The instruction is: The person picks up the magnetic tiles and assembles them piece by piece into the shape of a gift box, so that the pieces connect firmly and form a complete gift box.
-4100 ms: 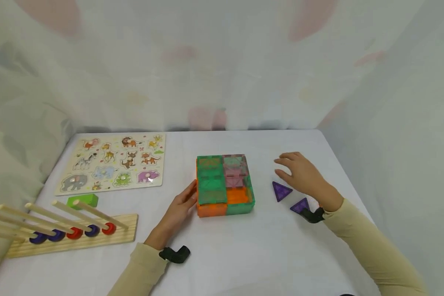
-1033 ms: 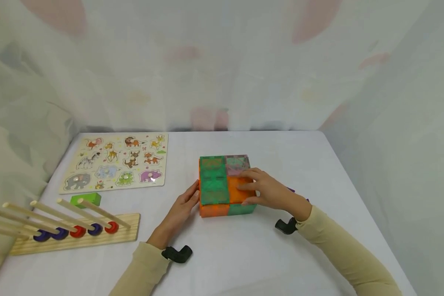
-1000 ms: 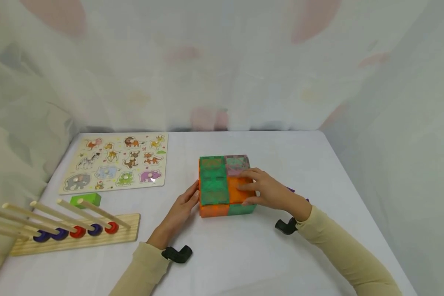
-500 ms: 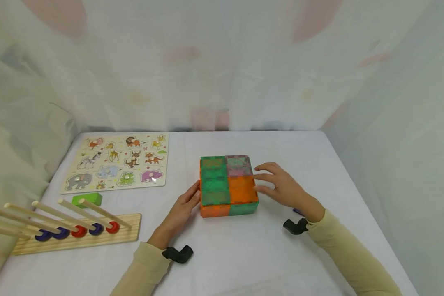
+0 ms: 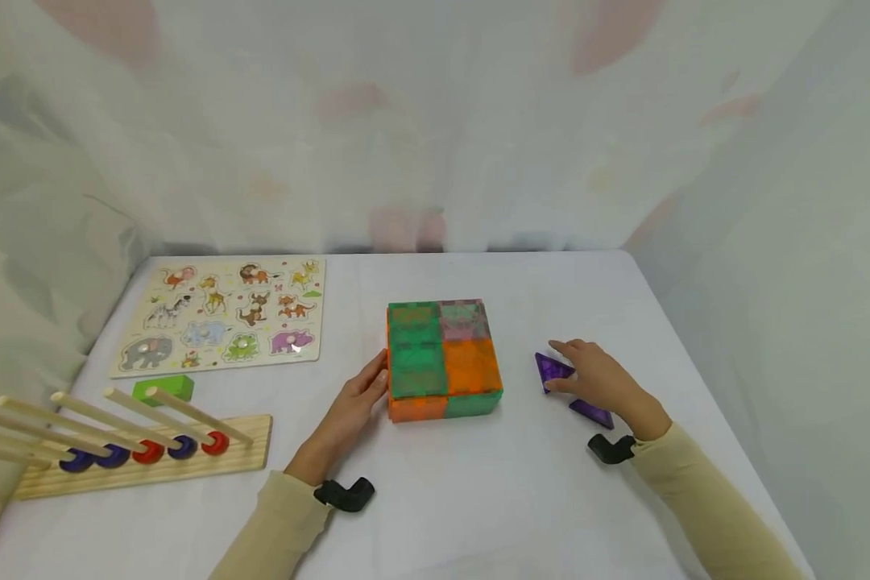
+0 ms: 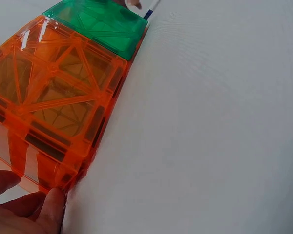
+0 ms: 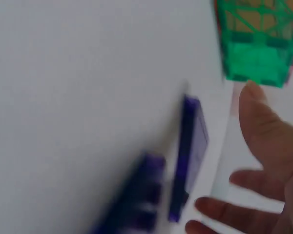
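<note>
A low square box of see-through magnetic tiles (image 5: 417, 354) stands mid-table. Its top is green along the left, pinkish at the back right, and orange at the front right. My left hand (image 5: 354, 404) rests against the left side wall; in the left wrist view its fingers (image 6: 52, 208) touch the orange tiles near a corner. To the right of the box lie two purple triangle tiles, a farther one (image 5: 551, 366) and a nearer one (image 5: 592, 414). Over them is my right hand (image 5: 603, 385), thumb and fingers spread; in the right wrist view nothing sits between them.
A wooden animal puzzle board (image 5: 217, 314) lies at the back left. In front of it are a green block (image 5: 163, 390) and a wooden base (image 5: 250, 451) with tall pegs and red and blue rings. Cloth walls (image 5: 435, 129) stand behind the table and at both sides.
An orange tile now covers the front right of the box top, where there was a gap. My right hand has let go and moved right to the purple triangles. The left hand stays put.
</note>
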Motion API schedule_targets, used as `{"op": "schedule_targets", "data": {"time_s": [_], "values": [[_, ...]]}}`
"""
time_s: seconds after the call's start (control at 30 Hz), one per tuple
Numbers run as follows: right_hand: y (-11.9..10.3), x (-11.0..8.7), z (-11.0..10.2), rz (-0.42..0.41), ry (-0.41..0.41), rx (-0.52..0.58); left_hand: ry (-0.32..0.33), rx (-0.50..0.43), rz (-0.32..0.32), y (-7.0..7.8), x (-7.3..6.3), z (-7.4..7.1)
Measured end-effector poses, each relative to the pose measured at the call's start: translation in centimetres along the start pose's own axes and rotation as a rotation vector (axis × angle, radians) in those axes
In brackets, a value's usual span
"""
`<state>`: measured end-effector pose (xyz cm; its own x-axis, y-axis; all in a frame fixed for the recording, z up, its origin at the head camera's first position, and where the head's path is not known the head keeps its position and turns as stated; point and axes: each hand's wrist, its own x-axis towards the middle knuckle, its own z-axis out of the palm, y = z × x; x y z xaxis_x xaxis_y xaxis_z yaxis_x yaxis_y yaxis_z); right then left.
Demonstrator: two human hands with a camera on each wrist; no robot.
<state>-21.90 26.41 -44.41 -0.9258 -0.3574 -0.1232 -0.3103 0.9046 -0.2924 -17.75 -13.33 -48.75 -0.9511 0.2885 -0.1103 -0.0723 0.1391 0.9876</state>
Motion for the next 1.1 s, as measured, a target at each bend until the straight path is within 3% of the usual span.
{"op": "schedule_targets", "data": {"time_s": [0.2, 0.53, 0.87, 1.1], "values": [[-0.9, 0.6, 2.0, 0.101, 0.034, -0.037, -0.005, -0.024, -0.002, -0.2, 0.0, 0.0], [-1.0, 1.1, 2.2, 0.137, 0.053, -0.038, -0.005, -0.040, -0.012, -0.2, 0.0, 0.0], [-2.1, 1.2, -0.9, 0.049, 0.137, 0.082, -0.006, -0.030, -0.004, 0.0, 0.0, 0.1], [-4.2, 2.0, -3.9, -0.099, 0.347, 0.180, -0.012, -0.046, 0.001, 0.0, 0.0, 0.0]]}}
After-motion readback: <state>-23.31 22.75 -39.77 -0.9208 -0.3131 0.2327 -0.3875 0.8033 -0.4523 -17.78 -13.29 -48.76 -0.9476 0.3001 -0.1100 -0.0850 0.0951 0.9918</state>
